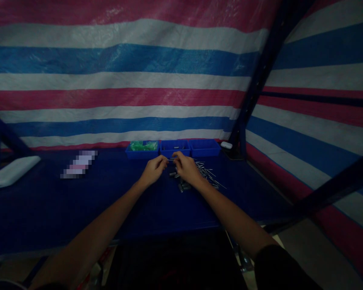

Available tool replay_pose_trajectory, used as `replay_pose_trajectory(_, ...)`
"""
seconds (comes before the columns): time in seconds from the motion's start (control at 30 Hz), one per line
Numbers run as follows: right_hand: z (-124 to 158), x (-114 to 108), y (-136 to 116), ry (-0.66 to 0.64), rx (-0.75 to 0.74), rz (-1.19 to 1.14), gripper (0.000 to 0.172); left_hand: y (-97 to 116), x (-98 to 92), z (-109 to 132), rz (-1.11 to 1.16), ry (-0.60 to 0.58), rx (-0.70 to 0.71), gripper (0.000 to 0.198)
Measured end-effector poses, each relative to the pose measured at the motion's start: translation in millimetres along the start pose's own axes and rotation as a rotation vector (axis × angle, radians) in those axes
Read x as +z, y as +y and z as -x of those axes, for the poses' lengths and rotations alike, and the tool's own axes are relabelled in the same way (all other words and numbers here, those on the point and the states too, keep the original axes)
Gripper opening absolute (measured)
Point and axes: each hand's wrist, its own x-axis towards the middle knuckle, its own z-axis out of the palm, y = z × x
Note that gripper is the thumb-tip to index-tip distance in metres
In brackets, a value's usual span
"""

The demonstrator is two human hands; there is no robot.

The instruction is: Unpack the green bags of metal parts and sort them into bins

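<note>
Nearest: dark fabric sleeve [281,268] on the right arm; both bare forearms reach forward over a broad, dark-blue, smooth-faced worktop [109,217]. Light dim.

Mid-worktop, below and beside the right wrist: a few short, dark-grey, cylindrical metal pieces [185,187], lying on their sides. Just right of these, a loose heap of thin, straight, silvery metal rods [210,174], pointing various ways, partly hidden by the right hand [186,166].

Far left, well apart from the hands: a white, slab-like object with rounded edges [15,171]. Between it and the left hand [153,168], a flat pale-and-pink rectangle [79,164], blurred into blocks.

Hands near each other, short of the bins. A thin, pale, metallic-looking rod [170,160] bridges the gap between them. Left grip narrow, fingertips pinched on one end. Right grip curled at the other end; cannot tell whether it pinches.

Behind: three blue, rectangular plastic bins [205,152] in a row. Left one holds crumpled green translucent plastic [143,146]; middle one, small metallic bits [178,147]. Right of them, a small white rounded case [226,145] near a blue metal post [245,108].

Farthest: glossy red, white and blue striped sheeting [124,60].
</note>
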Motion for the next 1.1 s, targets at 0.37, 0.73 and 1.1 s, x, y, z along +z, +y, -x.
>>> replay_pose_trajectory(0.37, -1, 0, -4, 0.013, 0.029, 0.127, 0.02, 10, -0.7, 2, -0.168, 0.127, 0.071, 0.024)
replay_pose_trajectory(0.73, -2, -10, -5, -0.029, 0.015, 0.198, 0.02, 4, 7.4, -2, 0.25, 0.001, -0.221, 0.043)
replay_pose_trajectory(1.1, -24, -59, 78, -0.065, 0.507, 0.476, 0.029, 18, 7.1, 5, -0.223, -0.217, 0.072, 0.033)
